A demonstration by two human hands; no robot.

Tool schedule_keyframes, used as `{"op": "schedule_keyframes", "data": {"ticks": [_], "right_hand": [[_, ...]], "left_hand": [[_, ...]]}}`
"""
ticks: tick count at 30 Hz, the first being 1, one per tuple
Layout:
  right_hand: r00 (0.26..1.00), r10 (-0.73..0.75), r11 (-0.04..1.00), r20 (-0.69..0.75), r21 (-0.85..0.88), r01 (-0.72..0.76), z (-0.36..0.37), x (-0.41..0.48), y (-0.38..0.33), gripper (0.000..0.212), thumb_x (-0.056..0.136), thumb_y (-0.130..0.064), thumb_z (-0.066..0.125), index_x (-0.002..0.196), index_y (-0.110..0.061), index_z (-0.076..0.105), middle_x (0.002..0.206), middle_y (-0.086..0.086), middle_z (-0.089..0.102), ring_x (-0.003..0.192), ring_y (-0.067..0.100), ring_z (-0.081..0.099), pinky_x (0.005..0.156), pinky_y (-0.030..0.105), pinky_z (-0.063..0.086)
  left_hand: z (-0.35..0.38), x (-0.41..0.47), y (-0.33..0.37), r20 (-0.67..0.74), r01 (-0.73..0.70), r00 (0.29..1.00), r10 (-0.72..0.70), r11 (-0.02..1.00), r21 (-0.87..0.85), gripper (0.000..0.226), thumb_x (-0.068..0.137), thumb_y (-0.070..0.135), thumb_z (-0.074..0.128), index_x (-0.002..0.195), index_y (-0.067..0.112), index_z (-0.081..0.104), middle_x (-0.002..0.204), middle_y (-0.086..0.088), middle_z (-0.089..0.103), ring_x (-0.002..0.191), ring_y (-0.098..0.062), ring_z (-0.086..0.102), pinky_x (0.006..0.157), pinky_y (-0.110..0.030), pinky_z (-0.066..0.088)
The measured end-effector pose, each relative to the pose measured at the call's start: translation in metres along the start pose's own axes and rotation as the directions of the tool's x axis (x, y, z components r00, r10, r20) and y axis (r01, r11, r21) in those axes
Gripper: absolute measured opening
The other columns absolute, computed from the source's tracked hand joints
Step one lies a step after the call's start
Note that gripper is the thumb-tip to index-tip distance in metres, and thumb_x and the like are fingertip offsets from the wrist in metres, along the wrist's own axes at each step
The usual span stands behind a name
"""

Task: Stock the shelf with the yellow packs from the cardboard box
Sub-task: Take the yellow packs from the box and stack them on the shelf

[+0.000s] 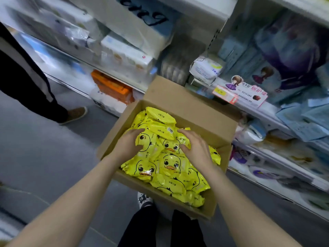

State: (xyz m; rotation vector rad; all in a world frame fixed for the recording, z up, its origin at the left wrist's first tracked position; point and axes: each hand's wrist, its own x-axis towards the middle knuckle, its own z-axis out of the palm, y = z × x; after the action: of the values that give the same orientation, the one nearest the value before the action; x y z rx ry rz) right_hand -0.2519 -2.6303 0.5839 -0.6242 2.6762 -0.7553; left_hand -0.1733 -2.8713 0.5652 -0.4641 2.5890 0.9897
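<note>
— Forearms (80, 193) reach down in the head view; what are the hands doing?
— Both grasp: the left hand (130, 143) and right hand (195, 147) curl fingers and thumb around yellow packs (169, 166) heaped in the open cardboard box (204, 120).
— And the shelf (267, 113)?
— Just beside the box, on its right, holding other goods.

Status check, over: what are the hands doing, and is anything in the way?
Left hand and right hand in the cardboard box, fingers curled on yellow packs. None lifted yet. Another person's leg stands clear, left.
</note>
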Motion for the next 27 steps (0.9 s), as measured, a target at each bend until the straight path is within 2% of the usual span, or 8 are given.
{"op": "schedule_keyframes", "data": {"ticks": [8,16,19,22,24,27], "right_hand": [[0.985,0.0,0.984,0.174,-0.173,0.03,0.055,0.058,-0.001,0.067,0.084,-0.013,0.07,0.144,-0.025,0.044,0.141,0.005,0.05,0.127,0.027,0.048,0.103,0.039,0.039],[0.96,0.07,0.905,0.27,-0.422,0.053,0.117,0.098,0.026,0.083,0.082,-0.005,0.066,0.151,-0.028,0.027,0.143,0.015,0.043,0.125,0.036,0.047,0.101,0.042,0.039],[0.962,0.077,0.887,0.26,-0.459,0.053,0.133,0.1,0.039,0.089,0.082,-0.006,0.067,0.153,-0.03,0.019,0.143,0.018,0.042,0.126,0.037,0.047,0.1,0.044,0.041],[0.979,0.031,0.869,0.203,-0.489,0.074,0.137,0.101,0.051,0.089,0.081,-0.007,0.07,0.153,-0.032,0.023,0.123,0.016,0.056,0.105,0.036,0.059,0.088,0.043,0.046],[0.985,0.021,0.866,0.171,-0.495,0.067,0.131,0.098,0.054,0.085,0.082,-0.003,0.066,0.152,-0.032,0.027,0.112,0.014,0.06,0.093,0.035,0.063,0.079,0.041,0.048],[0.984,0.068,0.904,0.167,-0.428,0.01,0.113,0.092,0.054,0.081,0.084,-0.001,0.058,0.151,-0.035,0.027,0.111,0.013,0.061,0.092,0.036,0.063,0.07,0.038,0.047]], "left_hand": [[0.04,0.012,-0.053,0.122,0.073,0.989,-0.085,0.992,0.104,0.077,0.085,0.016,0.068,0.152,0.021,0.028,0.153,-0.011,0.033,0.136,-0.029,0.04,0.107,-0.036,0.036],[0.084,0.04,-0.06,0.099,-0.011,0.995,-0.004,0.989,0.149,0.081,0.089,0.012,0.063,0.155,0.019,0.017,0.158,-0.015,0.022,0.145,-0.03,0.021,0.113,-0.04,0.032],[0.099,0.051,-0.058,0.107,0.006,0.994,-0.032,0.973,0.232,0.085,0.091,0.021,0.062,0.155,0.014,0.007,0.159,-0.019,0.012,0.147,-0.036,0.011,0.118,-0.043,0.02],[0.108,0.06,-0.054,0.107,0.017,0.993,-0.056,0.939,0.342,0.093,0.092,0.036,0.06,0.154,0.01,-0.005,0.16,-0.021,0.002,0.148,-0.038,-0.001,0.12,-0.042,0.007],[0.11,0.067,-0.052,0.107,0.046,0.99,-0.09,0.933,0.357,0.104,0.089,0.047,0.062,0.153,0.009,-0.01,0.161,-0.019,-0.001,0.148,-0.038,-0.003,0.122,-0.043,0.006],[0.112,0.077,-0.05,0.126,0.1,0.981,-0.144,0.946,0.309,0.122,0.076,0.064,0.066,0.153,0.01,-0.012,0.163,-0.01,0.002,0.149,-0.036,-0.003,0.122,-0.043,0.008]]}}
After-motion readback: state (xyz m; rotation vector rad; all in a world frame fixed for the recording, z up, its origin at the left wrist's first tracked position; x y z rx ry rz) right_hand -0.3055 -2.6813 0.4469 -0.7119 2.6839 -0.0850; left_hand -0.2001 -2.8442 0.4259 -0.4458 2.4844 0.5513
